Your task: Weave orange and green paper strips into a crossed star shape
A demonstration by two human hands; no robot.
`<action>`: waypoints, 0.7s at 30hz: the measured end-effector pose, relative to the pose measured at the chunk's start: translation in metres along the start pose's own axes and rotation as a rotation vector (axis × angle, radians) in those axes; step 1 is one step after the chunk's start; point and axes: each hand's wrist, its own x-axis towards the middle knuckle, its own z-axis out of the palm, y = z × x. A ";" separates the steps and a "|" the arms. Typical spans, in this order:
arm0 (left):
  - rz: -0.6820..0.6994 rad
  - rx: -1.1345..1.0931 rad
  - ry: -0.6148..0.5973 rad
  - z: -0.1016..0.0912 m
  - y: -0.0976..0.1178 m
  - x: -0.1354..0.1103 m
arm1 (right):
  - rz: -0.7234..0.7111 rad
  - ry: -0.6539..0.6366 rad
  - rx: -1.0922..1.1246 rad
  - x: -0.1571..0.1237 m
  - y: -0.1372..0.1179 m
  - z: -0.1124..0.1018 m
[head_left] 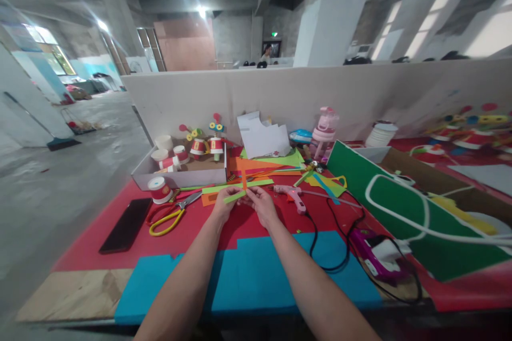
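My left hand (224,201) and my right hand (261,202) meet over the red table cover (192,232), both pinching a short light-green foam strip (235,196) between them. A thin orange strip (244,178) stands upright just behind the fingers. A longer green strip (236,186) lies flat on the table beyond my hands. A pink glue gun (291,194) lies just right of my right hand, its black cord trailing toward me.
Scissors with yellow and red handles (170,216) and a black phone (126,225) lie at left. A grey box (180,173) holds paper-cup figures. Blue foam sheet (248,272) lies near me. A green board (400,213), a purple power strip (378,256) and a pink bottle (325,133) stand at right.
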 end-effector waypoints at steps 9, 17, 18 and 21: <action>-0.017 -0.008 -0.018 0.001 -0.002 0.000 | -0.069 0.080 -0.104 0.001 0.002 -0.002; -0.075 -0.066 -0.079 0.007 0.000 -0.005 | -0.147 0.228 -0.082 0.002 -0.001 -0.001; -0.065 -0.071 -0.071 0.008 0.000 -0.005 | -0.142 0.221 -0.075 0.002 -0.001 0.000; -0.019 -0.066 -0.007 0.008 0.000 -0.003 | -0.099 0.147 -0.055 0.001 -0.002 0.002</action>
